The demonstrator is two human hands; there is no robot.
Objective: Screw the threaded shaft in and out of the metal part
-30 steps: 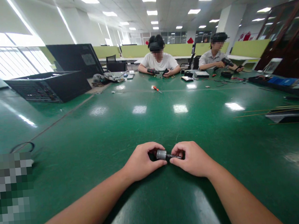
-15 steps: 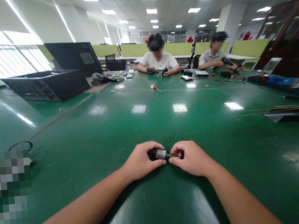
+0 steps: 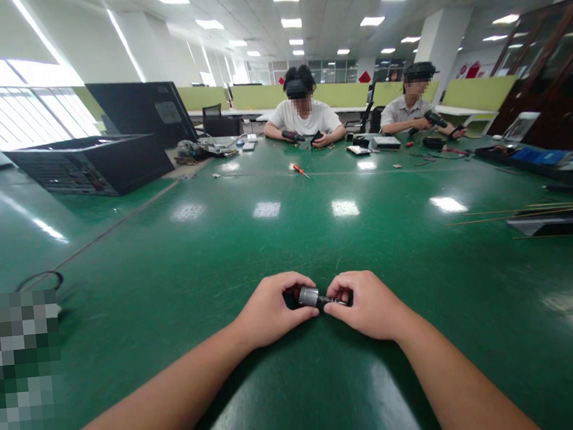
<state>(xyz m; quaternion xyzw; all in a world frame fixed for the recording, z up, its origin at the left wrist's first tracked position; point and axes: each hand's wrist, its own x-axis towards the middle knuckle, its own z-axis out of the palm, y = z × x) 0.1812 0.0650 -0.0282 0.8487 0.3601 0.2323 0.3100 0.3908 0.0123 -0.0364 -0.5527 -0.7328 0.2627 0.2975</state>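
Observation:
Low in the middle of the head view, a small silver cylindrical part [image 3: 309,296] lies level between my hands, close over the green table [image 3: 249,245]. It looks like a small motor. From its right end runs a thin dark shaft [image 3: 326,299] with ridges like a thread or spring. My left hand [image 3: 273,312] is closed around the cylinder, thumb in front and fingers behind. My right hand [image 3: 369,301] pinches the shaft's far end, which its fingers partly hide.
An orange screwdriver [image 3: 299,170] lies farther out. A black computer case [image 3: 96,166] stands at left, and thin rods [image 3: 557,207] lie at right. Two people sit across, a power drill [image 3: 436,119] in one's hand. A pixelated patch covers the lower left.

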